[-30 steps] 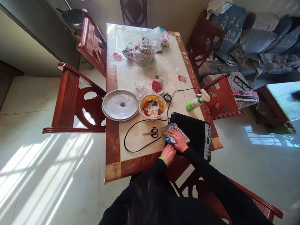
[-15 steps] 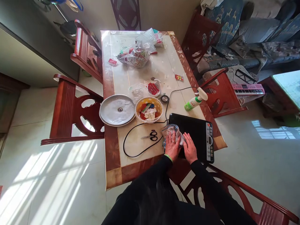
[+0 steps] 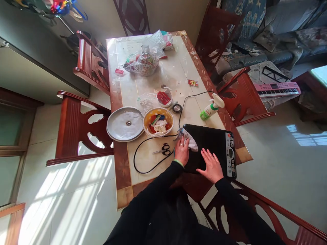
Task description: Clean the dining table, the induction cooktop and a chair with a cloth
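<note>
Fingers of the left hand are lying over a cloth on a black cooktop.
From where I'm standing, the cloth is bunching across the cooktop's left edge, and I can't tell whether those fingers are gripping it or only resting there. The right hand is spreading its fingers, loose and holding nothing, over the cooktop's near side, while a button panel is running along the right. A black cord is looping out leftward around some scissors. Beyond, a spray bottle is standing at the right, a tape roll is lying near the cord, and a yellow bowl is sitting just beside a round metal disc. Farther up the surface, a plastic bag of packets is slumping; past a chair, a pink keyboard is resting.
</note>
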A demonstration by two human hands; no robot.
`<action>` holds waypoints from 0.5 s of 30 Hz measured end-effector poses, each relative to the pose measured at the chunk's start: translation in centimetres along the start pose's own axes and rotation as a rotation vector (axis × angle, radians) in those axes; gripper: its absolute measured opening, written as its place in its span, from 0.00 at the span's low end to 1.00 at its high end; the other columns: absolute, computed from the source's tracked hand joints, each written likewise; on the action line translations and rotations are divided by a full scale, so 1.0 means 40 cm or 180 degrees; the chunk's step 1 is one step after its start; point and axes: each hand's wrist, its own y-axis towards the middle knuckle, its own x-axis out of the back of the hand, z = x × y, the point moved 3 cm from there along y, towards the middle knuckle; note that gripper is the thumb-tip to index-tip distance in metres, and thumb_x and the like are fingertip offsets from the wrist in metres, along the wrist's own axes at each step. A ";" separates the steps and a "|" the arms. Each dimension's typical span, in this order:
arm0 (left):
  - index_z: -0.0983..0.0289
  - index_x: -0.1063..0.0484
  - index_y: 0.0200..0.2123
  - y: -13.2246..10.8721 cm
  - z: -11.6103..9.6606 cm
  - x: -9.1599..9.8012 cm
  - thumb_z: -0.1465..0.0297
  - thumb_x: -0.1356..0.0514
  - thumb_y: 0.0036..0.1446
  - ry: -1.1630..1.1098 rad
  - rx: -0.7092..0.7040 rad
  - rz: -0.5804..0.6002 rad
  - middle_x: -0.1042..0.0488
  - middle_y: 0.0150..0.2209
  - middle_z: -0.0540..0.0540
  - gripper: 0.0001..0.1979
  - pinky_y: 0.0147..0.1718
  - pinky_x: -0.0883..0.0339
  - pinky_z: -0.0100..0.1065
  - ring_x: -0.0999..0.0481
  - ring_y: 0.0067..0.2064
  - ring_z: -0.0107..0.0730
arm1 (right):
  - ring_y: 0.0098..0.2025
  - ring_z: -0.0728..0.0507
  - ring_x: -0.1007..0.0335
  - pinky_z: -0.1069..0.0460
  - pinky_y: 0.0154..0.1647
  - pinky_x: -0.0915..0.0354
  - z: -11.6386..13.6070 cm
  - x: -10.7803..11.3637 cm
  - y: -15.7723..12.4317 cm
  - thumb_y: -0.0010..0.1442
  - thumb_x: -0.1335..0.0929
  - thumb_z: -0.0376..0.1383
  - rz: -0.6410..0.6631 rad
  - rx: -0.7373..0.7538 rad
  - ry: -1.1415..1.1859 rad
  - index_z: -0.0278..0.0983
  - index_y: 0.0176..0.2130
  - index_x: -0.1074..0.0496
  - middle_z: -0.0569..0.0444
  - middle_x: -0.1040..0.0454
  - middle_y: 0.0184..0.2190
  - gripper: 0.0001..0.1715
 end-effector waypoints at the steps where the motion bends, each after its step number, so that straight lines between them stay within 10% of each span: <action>1: 0.62 0.33 0.72 -0.032 0.005 0.000 0.78 0.43 0.64 0.0015 -0.0027 0.0035 0.38 0.75 0.68 0.33 0.68 0.34 0.56 0.30 0.69 0.55 | 0.79 0.28 0.48 0.30 0.76 0.46 0.000 0.003 -0.001 0.61 0.27 0.51 0.0060 0.0028 -0.0021 0.36 0.78 0.47 0.43 0.45 0.79 0.57; 4: 0.63 0.32 0.71 -0.021 0.008 0.008 0.76 0.41 0.64 0.0057 -0.0037 0.0111 0.37 0.75 0.68 0.32 0.67 0.34 0.55 0.30 0.69 0.56 | 0.80 0.28 0.51 0.30 0.76 0.46 -0.003 0.008 -0.003 0.56 0.23 0.50 0.0235 0.0083 -0.0087 0.35 0.79 0.51 0.43 0.49 0.80 0.65; 10: 0.63 0.32 0.72 0.226 -0.025 0.043 0.73 0.41 0.67 0.0050 0.0104 0.0231 0.36 0.74 0.67 0.30 0.65 0.33 0.56 0.35 0.72 0.60 | 0.81 0.29 0.53 0.31 0.77 0.45 -0.012 0.004 -0.003 0.56 0.22 0.45 0.0341 0.0101 -0.0144 0.38 0.81 0.56 0.44 0.51 0.80 0.69; 15: 0.64 0.32 0.72 0.055 -0.009 0.035 0.76 0.42 0.65 -0.0052 -0.0046 0.0208 0.39 0.76 0.65 0.32 0.68 0.34 0.55 0.35 0.72 0.56 | 0.81 0.30 0.53 0.32 0.77 0.45 -0.012 0.004 -0.002 0.54 0.21 0.44 0.0370 0.0060 -0.0123 0.38 0.81 0.57 0.44 0.51 0.80 0.71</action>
